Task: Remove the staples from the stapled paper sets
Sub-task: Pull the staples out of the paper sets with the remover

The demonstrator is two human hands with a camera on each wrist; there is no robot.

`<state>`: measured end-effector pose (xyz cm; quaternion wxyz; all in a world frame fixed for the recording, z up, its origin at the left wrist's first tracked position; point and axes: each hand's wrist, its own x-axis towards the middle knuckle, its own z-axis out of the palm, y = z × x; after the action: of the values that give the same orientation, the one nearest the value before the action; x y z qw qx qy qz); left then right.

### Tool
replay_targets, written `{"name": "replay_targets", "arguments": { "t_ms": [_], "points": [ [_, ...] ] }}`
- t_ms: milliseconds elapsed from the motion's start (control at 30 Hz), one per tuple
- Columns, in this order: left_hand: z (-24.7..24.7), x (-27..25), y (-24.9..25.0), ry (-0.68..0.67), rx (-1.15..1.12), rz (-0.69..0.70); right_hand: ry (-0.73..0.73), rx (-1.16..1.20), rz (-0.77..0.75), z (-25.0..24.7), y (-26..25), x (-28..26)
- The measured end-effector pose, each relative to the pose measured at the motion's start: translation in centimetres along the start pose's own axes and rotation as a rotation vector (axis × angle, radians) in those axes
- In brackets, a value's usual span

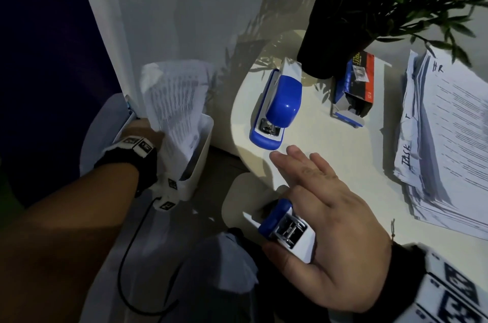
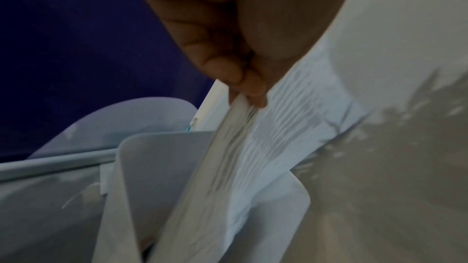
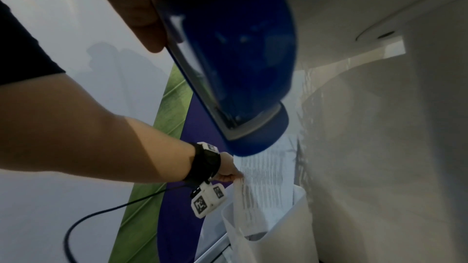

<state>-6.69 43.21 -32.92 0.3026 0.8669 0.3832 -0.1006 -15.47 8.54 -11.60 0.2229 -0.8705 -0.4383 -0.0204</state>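
My left hand [image 1: 148, 132] pinches a set of printed paper sheets [image 1: 174, 101] by one edge, their lower end down inside a white bin [image 1: 195, 164]. The left wrist view shows the left hand [image 2: 250, 95] with thumb and fingertips on the sheets [image 2: 266, 137] above the bin's wall [image 2: 157, 157]. My right hand [image 1: 311, 190] hovers at the table's front edge, a small blue and white stapler [image 1: 287, 227] held between thumb and palm, the fingers stretched out. In the right wrist view that stapler [image 3: 228, 57] fills the top, with the sheets [image 3: 263, 173] and bin [image 3: 291, 223] below.
On the round white table [image 1: 330, 153] lie a larger blue stapler [image 1: 280, 103], an opened box of staples [image 1: 356, 82] and a thick stack of papers [image 1: 449, 138] at the right. A dark plant pot [image 1: 330, 32] stands at the back. The bin is on the floor, left of the table.
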Motion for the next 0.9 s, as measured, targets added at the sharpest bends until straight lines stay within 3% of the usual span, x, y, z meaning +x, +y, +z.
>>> {"name": "replay_targets", "arguments": {
  "t_ms": [167,267,400,500,567,667,733,767,900],
  "points": [
    [2.1,-3.7,-0.9,-0.119,-0.041,-0.036,-0.030,-0.047,-0.004,0.0,0.1,0.0],
    [4.0,-4.4,-1.8,-0.162,-0.107,-0.139,-0.042,-0.056,0.009,-0.1,0.1,0.0],
    [5.6,-4.6,-1.6,-0.236,-0.156,-0.169,-0.048,-0.061,0.023,0.0,0.1,0.0],
    [5.5,-5.4,-0.1,-0.333,-0.068,-0.183,-0.042,-0.064,0.020,-0.1,0.1,0.0],
    [4.9,-5.2,0.6,-0.312,0.018,-0.189,-0.045,-0.077,0.011,-0.2,0.0,0.0],
    [3.4,-4.4,0.9,-0.048,-0.055,-0.116,-0.052,-0.092,-0.001,-0.1,0.1,0.0],
    [2.6,-4.0,1.0,0.144,-0.192,0.033,-0.051,-0.095,-0.007,0.0,0.2,0.0],
    [2.3,-3.9,1.1,0.174,-0.204,0.116,-0.053,-0.101,-0.012,0.0,0.3,0.0],
    [1.0,-5.2,2.2,-0.056,0.152,0.230,-0.057,-0.139,-0.025,0.0,0.3,0.1]
  ]
}}
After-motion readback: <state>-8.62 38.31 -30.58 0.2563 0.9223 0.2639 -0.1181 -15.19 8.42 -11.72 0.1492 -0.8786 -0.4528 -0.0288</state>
